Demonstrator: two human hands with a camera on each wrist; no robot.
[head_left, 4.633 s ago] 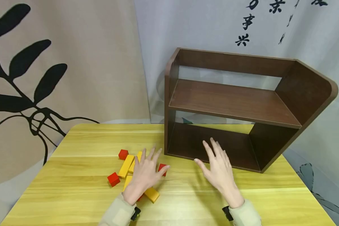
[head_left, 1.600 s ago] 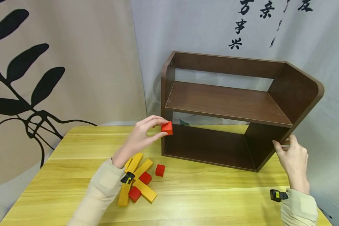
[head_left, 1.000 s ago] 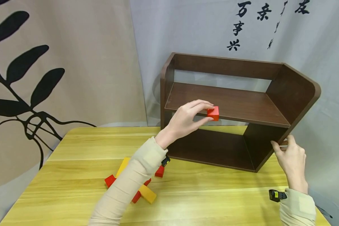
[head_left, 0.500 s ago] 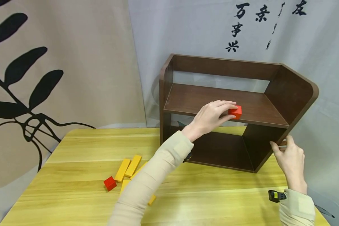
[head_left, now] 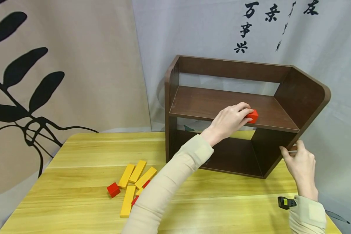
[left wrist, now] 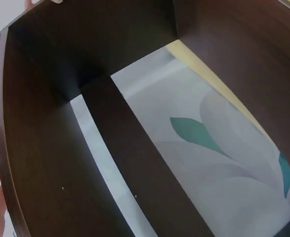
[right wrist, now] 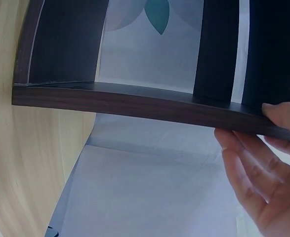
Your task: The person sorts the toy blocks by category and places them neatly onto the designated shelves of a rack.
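A shelf unit (head_left: 237,107) stands at the worktop's (head_left: 222,208) far side, toward one o'clock. A cube (head_left: 253,116) sits on its upper shelf. Loose blocks (head_left: 131,182) lie scattered at nine o'clock, left of the unit.

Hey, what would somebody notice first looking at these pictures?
A left hand pinches a red cube over the upper board of a dark brown shelf unit standing on a yellow table. The right hand grips the unit's right side panel, and yellow and red blocks lie scattered front left.
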